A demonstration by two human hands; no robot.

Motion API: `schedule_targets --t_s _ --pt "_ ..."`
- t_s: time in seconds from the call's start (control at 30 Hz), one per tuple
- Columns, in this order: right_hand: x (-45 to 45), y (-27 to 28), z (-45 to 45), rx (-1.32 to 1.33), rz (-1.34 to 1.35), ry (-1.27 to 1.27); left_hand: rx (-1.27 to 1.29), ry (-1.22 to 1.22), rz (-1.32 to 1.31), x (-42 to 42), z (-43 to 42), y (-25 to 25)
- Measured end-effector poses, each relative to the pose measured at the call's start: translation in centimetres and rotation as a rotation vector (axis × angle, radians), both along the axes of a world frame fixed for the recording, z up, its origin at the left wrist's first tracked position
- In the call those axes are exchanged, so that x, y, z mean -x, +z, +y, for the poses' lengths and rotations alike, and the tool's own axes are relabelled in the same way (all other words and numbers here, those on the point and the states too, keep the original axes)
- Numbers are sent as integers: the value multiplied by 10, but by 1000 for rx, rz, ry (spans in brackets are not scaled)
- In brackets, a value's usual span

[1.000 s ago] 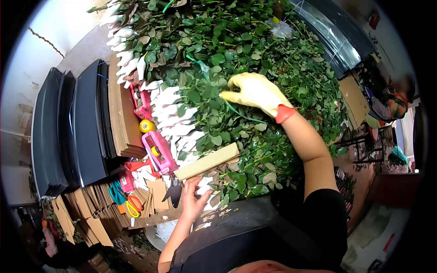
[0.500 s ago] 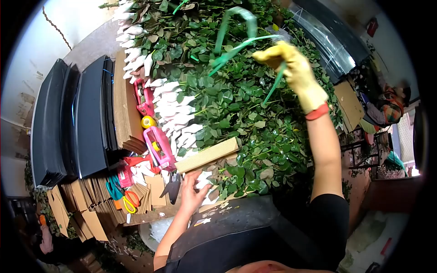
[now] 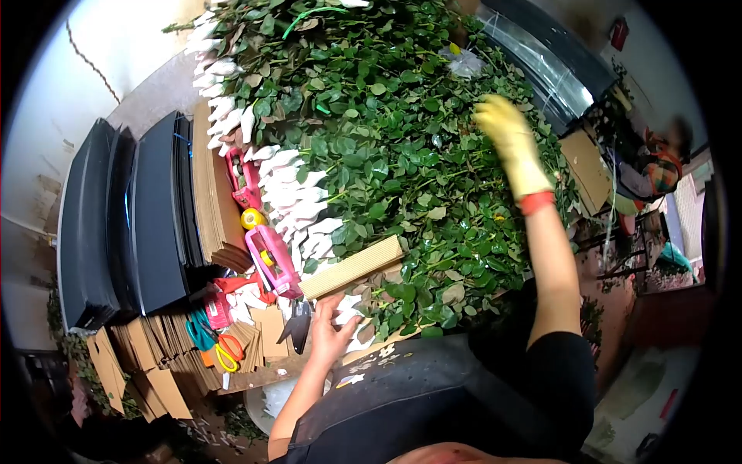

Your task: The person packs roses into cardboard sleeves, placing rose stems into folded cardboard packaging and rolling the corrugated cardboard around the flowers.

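Observation:
Near the table's front edge, my bare left hand curls its thumb and fingers around white-sleeved flower heads. Its fingertips lie close by the lower end of a corrugated cardboard strip. My right hand, in a yellow rubber glove with a red band at the wrist, is over the leafy green stems on the right. Its fingers are stretched out, slightly blurred, and nothing shows in them. A green strap lies on the foliage at the far side.
Pink tape dispensers, black clippers and scissors lie left of the flowers. Stacks of dark sheets and cardboard stand farther left. A person is at the far right.
The green strap that was in my gloved right hand is out of it. That hand has moved slightly down over the leaves and its fingers have straightened. My left hand stays at the flower heads.

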State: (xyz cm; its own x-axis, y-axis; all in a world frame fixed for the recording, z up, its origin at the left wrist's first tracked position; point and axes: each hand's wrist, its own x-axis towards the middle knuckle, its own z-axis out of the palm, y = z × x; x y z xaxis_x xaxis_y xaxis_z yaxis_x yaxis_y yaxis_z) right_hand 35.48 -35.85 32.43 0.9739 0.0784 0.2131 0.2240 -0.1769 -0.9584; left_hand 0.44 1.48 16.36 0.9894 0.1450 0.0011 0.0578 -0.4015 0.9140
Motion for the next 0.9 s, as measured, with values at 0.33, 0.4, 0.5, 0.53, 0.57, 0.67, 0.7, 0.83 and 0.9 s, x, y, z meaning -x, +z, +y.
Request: schedule_targets --t_s 0.33,0.4,0.5,0.53,0.57,0.67,0.7,0.83,0.9 --pt "-97 -103 247 1770 -330 660 -10 3 48 -1 2 -1" --pt "-64 -81 248 1697 -144 637 -20 0 34 0 2 -3" --pt "-52 -85 212 1031 344 297 19 27 67 1 -1 -2" --pt "-50 -65 197 973 199 418 28 35 104 0 -1 4" --pt "-48 -25 200 1258 -97 346 45 43 90 0 -2 0" --pt "-48 38 200 1187 -621 -4 17 21 119 -2 0 2" --pt "-45 44 199 992 -692 -68 14 6 101 -2 1 1" --pt "-45 -68 203 580 -799 -91 27 3 93 -2 2 2" --pt "-1 -104 193 1382 -670 125 14 -2 71 -3 1 5"
